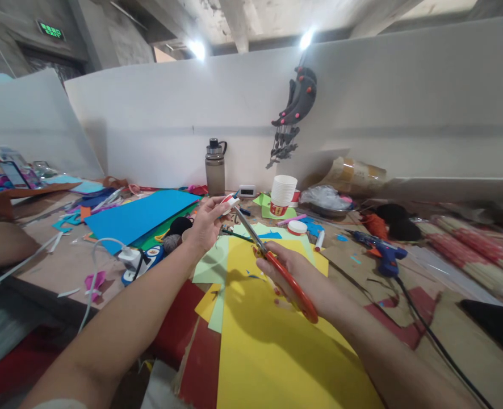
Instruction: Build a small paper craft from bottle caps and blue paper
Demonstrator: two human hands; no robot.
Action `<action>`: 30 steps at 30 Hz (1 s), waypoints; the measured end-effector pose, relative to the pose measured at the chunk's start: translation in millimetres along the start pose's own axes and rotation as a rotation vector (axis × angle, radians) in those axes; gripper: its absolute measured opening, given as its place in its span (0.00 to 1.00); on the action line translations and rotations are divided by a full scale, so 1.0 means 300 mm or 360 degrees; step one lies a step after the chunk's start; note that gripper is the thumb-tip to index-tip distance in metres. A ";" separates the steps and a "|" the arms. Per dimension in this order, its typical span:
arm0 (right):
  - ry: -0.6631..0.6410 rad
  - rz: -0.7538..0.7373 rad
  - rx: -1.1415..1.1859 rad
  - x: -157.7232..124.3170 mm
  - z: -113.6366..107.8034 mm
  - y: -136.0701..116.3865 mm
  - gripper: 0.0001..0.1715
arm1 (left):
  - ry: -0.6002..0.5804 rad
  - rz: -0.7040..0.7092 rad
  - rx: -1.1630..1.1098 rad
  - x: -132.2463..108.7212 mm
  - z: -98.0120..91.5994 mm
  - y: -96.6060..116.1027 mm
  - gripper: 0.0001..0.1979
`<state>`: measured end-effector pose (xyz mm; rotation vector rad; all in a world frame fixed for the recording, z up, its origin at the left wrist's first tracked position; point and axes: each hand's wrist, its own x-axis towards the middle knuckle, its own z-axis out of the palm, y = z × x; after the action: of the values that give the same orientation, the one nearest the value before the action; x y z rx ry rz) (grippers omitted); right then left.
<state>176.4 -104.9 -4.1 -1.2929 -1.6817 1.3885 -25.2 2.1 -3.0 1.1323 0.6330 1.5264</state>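
My left hand (208, 224) pinches a small red and white piece (229, 203), perhaps cut from a paper cup; its exact kind is unclear. In my right hand (292, 264) is a pair of scissors with red handles (292, 284). Their blades (246, 223) point up and left, with the tip close to the red and white piece. I cannot tell whether the blades touch it. Beneath both hands lies a large yellow sheet (255, 341), with pale green paper (211, 262) under its left side. Small dark blue scraps (254, 275) rest on the yellow sheet.
A stack of paper cups (282, 193) and a bottle (215, 170) stand at the back. On the right lies a blue glue gun (385, 255) with its cable. A blue sheet (145, 213) and a power strip (149, 262) are at left. Another person's arm (4, 247) shows far left.
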 end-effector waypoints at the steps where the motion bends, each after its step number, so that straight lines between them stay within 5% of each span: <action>1: 0.0020 0.0012 0.0006 0.001 0.002 0.001 0.24 | -0.0009 0.0009 -0.0013 0.001 -0.001 0.001 0.16; 8: 0.0276 -0.0021 -0.0161 0.026 -0.010 0.020 0.20 | -0.0126 -0.0052 -0.0040 -0.005 0.001 0.005 0.20; 16: 0.0756 -0.0076 -0.1242 0.061 -0.061 0.044 0.17 | -0.0060 -0.0077 -0.0014 -0.009 0.013 0.011 0.20; 30: 0.1037 -0.0820 -0.0108 0.065 -0.051 0.032 0.27 | -0.0204 -0.0411 0.0139 -0.056 0.057 -0.030 0.16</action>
<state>186.2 -81.2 -11.7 -1.0760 -1.4527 0.5320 -6.6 -14.4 -9.2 1.1558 0.7336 1.2074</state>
